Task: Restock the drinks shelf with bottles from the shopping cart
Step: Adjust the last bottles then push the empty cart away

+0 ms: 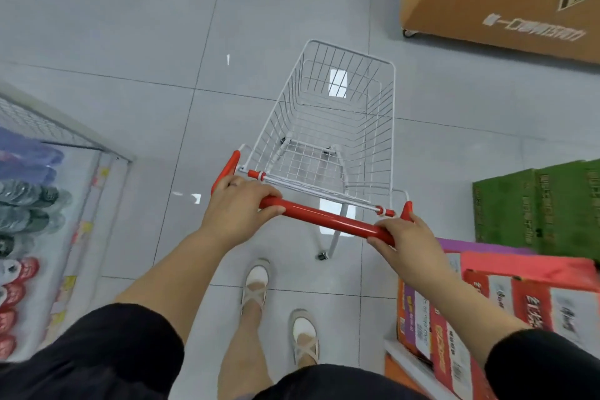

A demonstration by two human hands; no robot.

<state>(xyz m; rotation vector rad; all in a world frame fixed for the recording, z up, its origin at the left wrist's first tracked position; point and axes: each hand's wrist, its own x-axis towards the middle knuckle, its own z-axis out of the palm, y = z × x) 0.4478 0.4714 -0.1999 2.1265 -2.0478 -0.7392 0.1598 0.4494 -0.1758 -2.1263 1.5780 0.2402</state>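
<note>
The person wears a black top with loose short sleeves. The left sleeve (107,344) lies below and left of the red cart handle (328,219), and the right sleeve (545,364) lies below and right of it. The forearms are bare. Directly below the handle, a black hem (324,380) covers the thighs, and the legs beneath it are bare. The shoes (256,282) are pale beige flats with crossed straps and whitish toes. The left hand (240,204), at the handle's left end, has a small dark band on one finger, perhaps a ring.

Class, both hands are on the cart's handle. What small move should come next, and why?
Probably push the shopping cart forward over the floor: the left hand and right hand grip its red handle, and its basket shows no bottles to shelve.
</note>
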